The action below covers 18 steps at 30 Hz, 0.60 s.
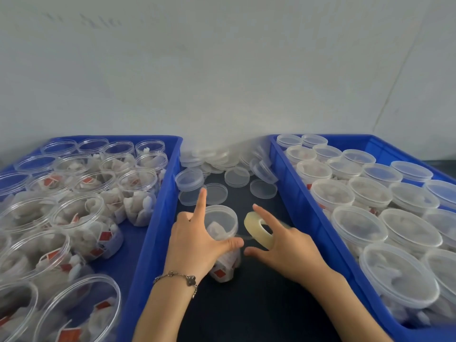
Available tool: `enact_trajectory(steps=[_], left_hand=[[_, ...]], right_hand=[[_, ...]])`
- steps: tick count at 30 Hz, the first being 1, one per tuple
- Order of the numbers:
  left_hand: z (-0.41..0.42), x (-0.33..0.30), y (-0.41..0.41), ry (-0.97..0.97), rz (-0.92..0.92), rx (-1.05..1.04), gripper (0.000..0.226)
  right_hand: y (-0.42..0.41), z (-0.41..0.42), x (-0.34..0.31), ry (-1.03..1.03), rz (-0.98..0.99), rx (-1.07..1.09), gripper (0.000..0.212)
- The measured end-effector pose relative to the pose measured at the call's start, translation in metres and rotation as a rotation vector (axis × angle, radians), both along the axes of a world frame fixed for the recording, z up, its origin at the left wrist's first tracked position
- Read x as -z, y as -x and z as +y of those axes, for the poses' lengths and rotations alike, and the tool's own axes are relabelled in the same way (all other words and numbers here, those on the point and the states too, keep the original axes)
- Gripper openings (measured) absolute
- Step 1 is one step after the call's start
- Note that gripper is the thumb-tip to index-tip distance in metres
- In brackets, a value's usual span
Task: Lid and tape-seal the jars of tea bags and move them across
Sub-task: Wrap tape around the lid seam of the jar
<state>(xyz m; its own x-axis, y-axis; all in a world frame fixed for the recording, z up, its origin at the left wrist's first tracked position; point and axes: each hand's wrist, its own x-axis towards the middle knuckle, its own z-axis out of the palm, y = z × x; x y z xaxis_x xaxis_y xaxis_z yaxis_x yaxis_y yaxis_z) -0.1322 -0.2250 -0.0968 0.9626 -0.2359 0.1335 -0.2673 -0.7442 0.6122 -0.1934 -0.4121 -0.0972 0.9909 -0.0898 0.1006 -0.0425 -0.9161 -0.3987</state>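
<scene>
A clear jar of tea bags point(222, 233) with a translucent lid on stands on the dark table point(246, 304) between two blue bins. My left hand point(195, 243) grips its side, thumb pressed under the lid, index finger pointing up. My right hand point(283, 248) holds a roll of clear tape point(257, 233) just right of the jar. A thin strip of tape runs from the roll to the jar by my left thumb.
The left blue bin point(158, 213) holds several open jars of tea bags point(86, 228). The right blue bin point(303, 208) holds several lidded jars point(409, 230). Loose lids point(237, 177) lie piled at the back of the table, against a white wall.
</scene>
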Motion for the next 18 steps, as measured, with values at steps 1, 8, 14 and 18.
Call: enact_trajectory(steps=[1,8,14,18], left_hand=[[-0.001,-0.001,0.001,-0.021,0.005,-0.02,0.124],[-0.006,0.0,0.003,-0.111,0.061,-0.062,0.134],[-0.005,0.003,0.004,-0.035,-0.016,-0.068,0.116],[-0.003,0.004,0.004,-0.064,-0.089,-0.043,0.109]], right_hand=[[0.004,0.001,-0.002,0.043,-0.03,0.014,0.093],[0.017,-0.002,-0.003,0.102,-0.102,0.095,0.084],[-0.011,-0.004,0.003,0.104,-0.117,0.149,0.093],[-0.032,-0.004,0.006,0.094,-0.133,0.123,0.092]])
